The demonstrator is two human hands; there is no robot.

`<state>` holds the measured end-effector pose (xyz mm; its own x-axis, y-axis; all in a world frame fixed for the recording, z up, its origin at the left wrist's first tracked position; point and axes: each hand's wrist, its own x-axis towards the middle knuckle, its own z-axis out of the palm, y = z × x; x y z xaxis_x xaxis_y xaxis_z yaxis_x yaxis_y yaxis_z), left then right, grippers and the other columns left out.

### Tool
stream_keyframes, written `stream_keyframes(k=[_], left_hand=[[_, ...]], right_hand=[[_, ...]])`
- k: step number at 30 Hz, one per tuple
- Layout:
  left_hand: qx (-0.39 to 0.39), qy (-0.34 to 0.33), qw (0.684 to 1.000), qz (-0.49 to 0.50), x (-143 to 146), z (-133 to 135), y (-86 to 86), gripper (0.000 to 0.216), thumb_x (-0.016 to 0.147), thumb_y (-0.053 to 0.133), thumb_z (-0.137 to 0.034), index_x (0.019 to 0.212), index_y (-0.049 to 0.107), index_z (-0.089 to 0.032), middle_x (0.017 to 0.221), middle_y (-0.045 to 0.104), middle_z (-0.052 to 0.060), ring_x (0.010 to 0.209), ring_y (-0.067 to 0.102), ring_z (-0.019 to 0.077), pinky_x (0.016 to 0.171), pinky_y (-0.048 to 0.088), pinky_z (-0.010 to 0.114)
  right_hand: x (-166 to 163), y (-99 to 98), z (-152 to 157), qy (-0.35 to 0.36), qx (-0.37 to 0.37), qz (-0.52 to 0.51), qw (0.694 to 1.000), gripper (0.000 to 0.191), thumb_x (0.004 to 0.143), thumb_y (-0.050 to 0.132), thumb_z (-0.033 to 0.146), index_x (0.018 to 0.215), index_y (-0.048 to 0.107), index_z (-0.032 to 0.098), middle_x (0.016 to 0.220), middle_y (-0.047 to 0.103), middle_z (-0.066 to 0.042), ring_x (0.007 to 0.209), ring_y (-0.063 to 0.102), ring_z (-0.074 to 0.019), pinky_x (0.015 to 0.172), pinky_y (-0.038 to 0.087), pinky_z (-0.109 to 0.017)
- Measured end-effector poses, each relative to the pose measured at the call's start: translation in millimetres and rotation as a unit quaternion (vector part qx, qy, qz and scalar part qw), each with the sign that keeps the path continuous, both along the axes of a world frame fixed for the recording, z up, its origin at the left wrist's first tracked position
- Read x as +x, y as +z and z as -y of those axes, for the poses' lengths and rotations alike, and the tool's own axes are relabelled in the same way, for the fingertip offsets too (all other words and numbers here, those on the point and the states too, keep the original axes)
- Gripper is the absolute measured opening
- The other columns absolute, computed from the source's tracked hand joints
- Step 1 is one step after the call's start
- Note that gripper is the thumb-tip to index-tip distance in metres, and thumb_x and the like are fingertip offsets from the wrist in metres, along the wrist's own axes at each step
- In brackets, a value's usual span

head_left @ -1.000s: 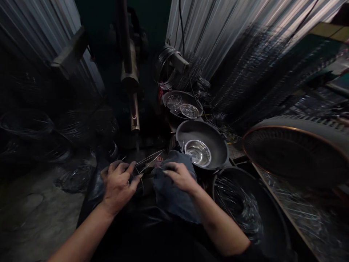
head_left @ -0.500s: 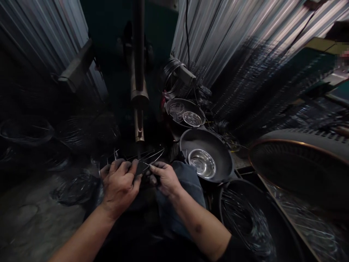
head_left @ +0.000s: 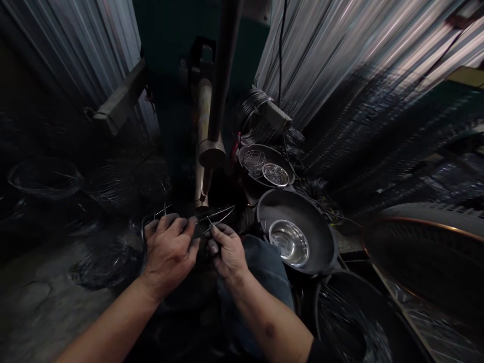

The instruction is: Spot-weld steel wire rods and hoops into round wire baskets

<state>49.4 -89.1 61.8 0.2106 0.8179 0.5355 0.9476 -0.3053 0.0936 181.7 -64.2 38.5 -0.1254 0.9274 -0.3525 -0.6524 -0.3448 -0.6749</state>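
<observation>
My left hand point(head_left: 168, 254) and my right hand point(head_left: 227, 250) meet in front of me, low over my lap. Between them runs a bundle of thin, bright metal wires point(head_left: 217, 216), bent into long curved loops. My left fingers wrap around the bundle. My right thumb and forefinger pinch a wire end close to it. A blue-grey cloth point(head_left: 264, 275) lies over my lap below my right forearm. The dark mass beneath my hands is hard to make out.
To my right stands a dark wok point(head_left: 298, 224) holding a steel bowl point(head_left: 289, 243), with another pan point(head_left: 264, 164) behind. A dark basin of wire point(head_left: 351, 322) sits lower right. Wire coils point(head_left: 106, 262) lie on the floor. A metal pipe point(head_left: 223, 65) rises ahead.
My right hand has moved off the cloth and up to the wires beside my left hand. The whole view has shifted, with the surroundings sliding right and down.
</observation>
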Motion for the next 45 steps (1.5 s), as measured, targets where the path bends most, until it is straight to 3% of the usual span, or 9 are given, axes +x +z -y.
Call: stream_keyframes(k=[13,23,29,35,40,45], left_hand=[[-0.047,0.007,0.999,0.003,-11,-38,27.6,0.029,0.079,0.055,-0.031,0.102,0.067,-0.018,0.091,0.064,0.011,0.099,0.052,0.0321,0.083,0.036,0.048],[-0.082,0.006,0.997,-0.005,-14,-52,38.6,0.021,0.077,0.057,-0.033,0.088,0.07,-0.019,0.086,0.063,0.009,0.094,0.052,0.0307,0.077,0.037,0.046],[-0.126,0.008,0.992,-0.012,-14,-52,47.2,0.032,0.084,0.046,-0.035,0.094,0.071,-0.017,0.085,0.062,0.008,0.095,0.052,0.029,0.077,0.035,0.044],[-0.141,0.033,0.989,-0.02,-21,-65,47.4,0.028,0.076,0.058,-0.04,0.088,0.072,-0.019,0.091,0.064,0.01,0.099,0.052,0.0312,0.077,0.037,0.044],[-0.189,0.049,0.981,-0.018,-24,-72,52.6,0.034,0.077,0.054,-0.043,0.095,0.072,-0.02,0.094,0.063,0.011,0.104,0.05,0.0321,0.079,0.037,0.044],[-0.192,0.055,0.98,-0.01,-24,-73,51.9,0.034,0.077,0.054,-0.044,0.096,0.072,-0.021,0.098,0.063,0.011,0.105,0.049,0.0313,0.08,0.035,0.044]], right_hand=[[-19,15.4,-32,-0.033,0.019,-0.002,0.999,0.024,0.06,0.078,0.024,0.071,0.058,0.016,0.056,0.057,0.005,0.038,0.032,-0.0021,0.039,0.022,-0.018],[-24,24.6,-40,-0.043,0.013,-0.021,0.999,0.015,0.064,0.073,0.015,0.071,0.06,0.015,0.056,0.056,0.005,0.038,0.031,-0.0016,0.038,0.023,-0.016],[-22,18.8,-39,-0.024,0.015,-0.029,0.999,0.015,0.068,0.073,0.019,0.075,0.06,0.015,0.062,0.059,0.003,0.04,0.035,-0.0032,0.04,0.029,-0.017],[-23,7.4,-19,-0.01,0.02,0.027,0.999,0.027,0.06,0.077,0.025,0.081,0.063,0.017,0.068,0.063,0.002,0.053,0.051,-0.009,0.046,0.039,-0.02],[-29,-4.2,-1,-0.008,0.01,0.078,0.997,0.027,0.057,0.076,0.027,0.079,0.063,0.018,0.063,0.061,0.004,0.05,0.049,-0.0087,0.046,0.04,-0.02],[-27,-14.8,4,-0.014,0.058,0.148,0.987,0.027,0.062,0.073,0.031,0.085,0.065,0.018,0.076,0.066,0.001,0.069,0.058,-0.0128,0.065,0.048,-0.024]])
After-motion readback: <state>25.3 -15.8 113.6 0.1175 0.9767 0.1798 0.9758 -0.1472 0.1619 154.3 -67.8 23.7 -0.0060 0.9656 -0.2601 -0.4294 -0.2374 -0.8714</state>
